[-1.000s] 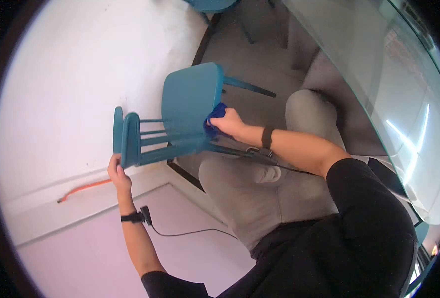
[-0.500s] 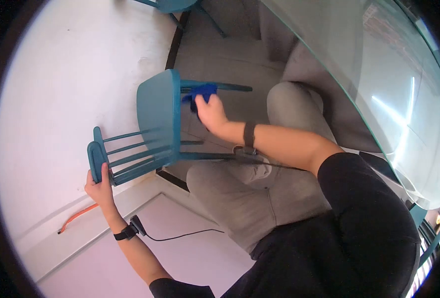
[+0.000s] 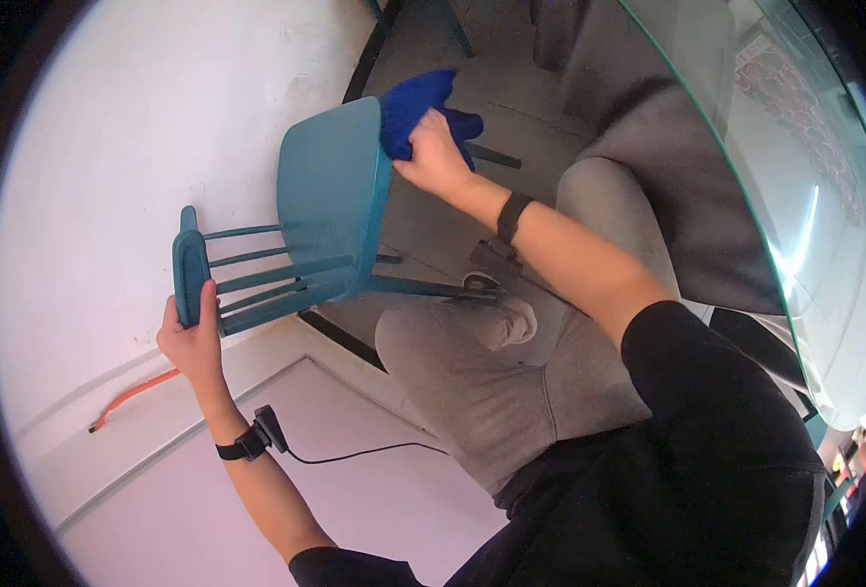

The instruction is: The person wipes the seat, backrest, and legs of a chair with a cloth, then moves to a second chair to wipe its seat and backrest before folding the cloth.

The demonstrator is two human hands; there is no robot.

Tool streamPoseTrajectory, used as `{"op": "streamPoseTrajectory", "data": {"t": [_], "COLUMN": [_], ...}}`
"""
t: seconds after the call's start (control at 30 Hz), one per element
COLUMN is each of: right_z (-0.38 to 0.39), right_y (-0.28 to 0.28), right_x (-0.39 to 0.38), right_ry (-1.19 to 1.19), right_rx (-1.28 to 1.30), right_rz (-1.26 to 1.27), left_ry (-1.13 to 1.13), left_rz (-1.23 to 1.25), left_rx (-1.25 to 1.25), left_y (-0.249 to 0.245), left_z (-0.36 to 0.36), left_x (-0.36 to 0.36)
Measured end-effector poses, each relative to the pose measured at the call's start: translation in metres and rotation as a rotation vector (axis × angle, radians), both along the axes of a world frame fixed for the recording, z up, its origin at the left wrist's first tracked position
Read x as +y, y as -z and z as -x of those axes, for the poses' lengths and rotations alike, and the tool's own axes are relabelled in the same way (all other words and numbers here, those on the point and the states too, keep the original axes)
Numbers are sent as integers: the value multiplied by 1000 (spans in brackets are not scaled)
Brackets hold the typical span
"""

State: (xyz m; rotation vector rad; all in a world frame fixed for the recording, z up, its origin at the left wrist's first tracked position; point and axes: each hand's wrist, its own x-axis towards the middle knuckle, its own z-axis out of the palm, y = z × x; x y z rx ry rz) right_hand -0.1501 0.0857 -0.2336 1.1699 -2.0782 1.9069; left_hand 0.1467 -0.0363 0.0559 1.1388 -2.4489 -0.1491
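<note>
A teal chair (image 3: 330,196) with a spindle back is tilted in front of me, its seat facing the white wall. My left hand (image 3: 193,338) is closed round the top rail (image 3: 189,279) of its backrest. A bunched dark blue cloth (image 3: 418,112) is gripped in my right hand (image 3: 437,157), and it lies against the edge of the seat. Part of the cloth hangs loose past my fingers and covers the upper end of one chair leg. Both wrists wear black straps with small devices.
To the right is a glass-topped table (image 3: 746,166) with grey fabric (image 3: 638,117) beneath it. A white wall (image 3: 159,127) runs close behind the chair. An orange strip (image 3: 134,396) lies along the wall's base. Legs of another chair (image 3: 457,24) show at the top.
My right hand has moved with the cloth from the chair's leg up to the edge of the seat. The cloth is more spread out. My left hand still grips the backrest.
</note>
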Motion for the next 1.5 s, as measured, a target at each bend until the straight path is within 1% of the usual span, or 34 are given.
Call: {"op": "streamPoseTrajectory", "data": {"t": [0.03,0.1,0.17,0.2,0.23,0.3,0.33,0.4,0.43,0.5,0.53,0.57,0.63,0.67,0.7,0.73,0.77,0.8,0.83,0.87,1.0,1.07,1.1,1.13,1.17,1.23,1.27,1.33,1.37,1.43,1.5], "right_z": [7,15,26,27,28,30,30,28,24,21,18,14,16,20,23,26,30,35,36,35,40,42,43,44,41,37,34,30,33,32,25], "right_y": [-2,-3,-1,0,1,5,13,33,44,66,85,103,164,170,175,193,212,255,278,256,282,285,283,282,280,260,254,246,244,235,223], "right_x": [-4,-10,-18,-21,-24,-31,-37,-38,-31,-13,-1,13,23,34,45,54,60,56,51,57,51,53,53,55,55,58,58,62,61,66,58], "right_ry": [-1,-12,-159,-171,-169,-279,-282,-257,-258,-169,-125,-67,17,20,44,65,58,13,-33,-67,-16,23,17,33,48,55,45,38,38,-57,-72], "right_rx": [140,84,-409,-243,-247,-319,-328,-251,-267,-50,31,24,-55,-59,-187,-314,-319,-357,-390,-401,-300,-514,-509,-569,-636,-591,-585,-335,-327,-156,-31], "right_rz": [63,67,-374,-187,-184,-588,-590,-553,-561,-382,-403,-459,-528,-528,-600,-672,-669,-773,-876,-955,-951,-881,-865,-961,-1053,-1049,-1032,-1078,-1072,-1020,-856], "left_ry": [11,17,38,31,22,21,15,-12,-36,-38,-40,-34,-38,-34,-35,-39,-43,-35,-27,-36,-54,-58,-42,-26,-30,-28,-39,-58,-70,-38,-15], "left_rz": [-8,6,23,22,23,7,-12,-28,-37,-41,-34,-34,-80,-79,-119,-159,-155,-155,-154,-149,-152,-146,-154,-161,-112,-79,-132,-129,-144,-129,-172], "left_rx": [9,-8,-25,-14,-1,12,30,34,54,31,19,11,37,34,55,77,70,80,91,89,90,92,89,85,50,4,68,58,47,49,107], "left_y": [-1,-5,-5,-5,-5,-4,-3,-4,-3,-1,-1,-1,1,2,3,4,7,8,8,7,5,5,3,2,4,3,4,1,2,4,5], "left_z": [0,1,7,5,4,2,2,6,9,7,5,3,1,1,0,-1,0,-1,-2,-3,-3,-3,-3,-4,-7,-9,-2,-6,-8,-12,-11], "left_x": [0,3,3,4,4,2,1,7,9,7,6,4,0,-1,-3,-3,-3,-3,-4,-3,-5,-2,-2,-3,-8,-11,-4,-9,-8,-10,-10]}}
